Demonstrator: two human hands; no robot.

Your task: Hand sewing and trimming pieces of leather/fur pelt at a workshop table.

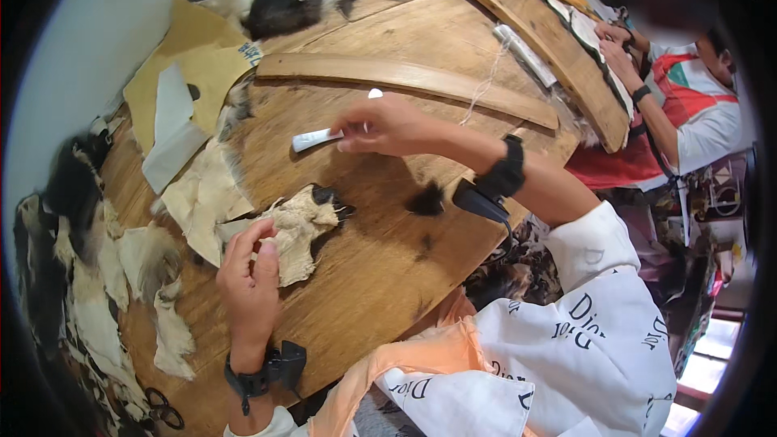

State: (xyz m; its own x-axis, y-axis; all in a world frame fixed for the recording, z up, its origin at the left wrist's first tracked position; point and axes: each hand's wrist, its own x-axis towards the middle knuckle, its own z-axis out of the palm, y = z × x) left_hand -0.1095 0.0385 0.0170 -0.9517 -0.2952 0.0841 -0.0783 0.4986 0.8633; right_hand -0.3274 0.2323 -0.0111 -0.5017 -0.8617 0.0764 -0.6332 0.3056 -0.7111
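Observation:
My right hand (pixel 384 125) is over the middle of the table, its thumb and fingers closed on the end of a slim white tube-like thing (pixel 312 141). A small white tip shows behind the knuckles; whether it belongs to the same thing I cannot tell. Nearer and to the left, my left hand (pixel 252 271) is raised with fingers loosely bent and the thumb apart. Right beside it lies a small cream hide piece (pixel 303 235) with a ragged edge and dark fur at its far right corner. The left fingertips overlap its left side in view.
A flat wooden strip (pixel 405 77) lies across the table beyond my right hand. Yellow (pixel 210 36) and white (pixel 171 133) pattern sheets lie at left. Fur scraps (pixel 89 275) line the left edge, with black-handled scissors (pixel 166 410) nearby. A co-worker (pixel 688 97) works at far right.

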